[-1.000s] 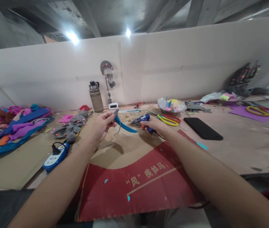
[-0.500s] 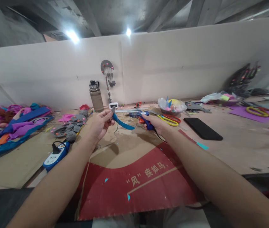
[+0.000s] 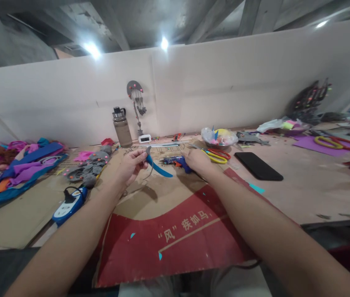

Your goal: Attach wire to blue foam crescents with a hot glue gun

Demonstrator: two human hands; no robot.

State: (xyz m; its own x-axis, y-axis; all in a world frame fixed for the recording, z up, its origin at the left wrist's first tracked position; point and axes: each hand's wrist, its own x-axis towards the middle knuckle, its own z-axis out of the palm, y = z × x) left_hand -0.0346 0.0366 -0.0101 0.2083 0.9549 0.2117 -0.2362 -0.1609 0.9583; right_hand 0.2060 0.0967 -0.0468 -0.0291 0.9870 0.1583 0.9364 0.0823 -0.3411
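Observation:
My left hand (image 3: 133,165) pinches a curved blue felt strip (image 3: 161,170) by its grey upper end, above the cardboard. A thin grey strand hangs from that end. My right hand (image 3: 197,160) is closed at the handle of a blue hot glue gun (image 3: 179,161) with an orange trigger. The gun is low over the cardboard, nozzle pointing left; my fingers are partly hidden behind the handle. Yellow-and-red-handled scissors (image 3: 216,156) lie just right of this hand.
Red-printed cardboard (image 3: 175,235) covers the front of the table. A power strip (image 3: 69,206) and coloured felt scraps (image 3: 23,165) lie left. A bottle (image 3: 122,130) stands behind, near a small white display (image 3: 144,139). A bowl (image 3: 219,140) and a black phone (image 3: 258,166) are right.
My right hand has lowered the hot glue gun toward the cardboard and moved slightly left. My left hand still holds the blue felt strip, almost unmoved. The view has shifted slightly.

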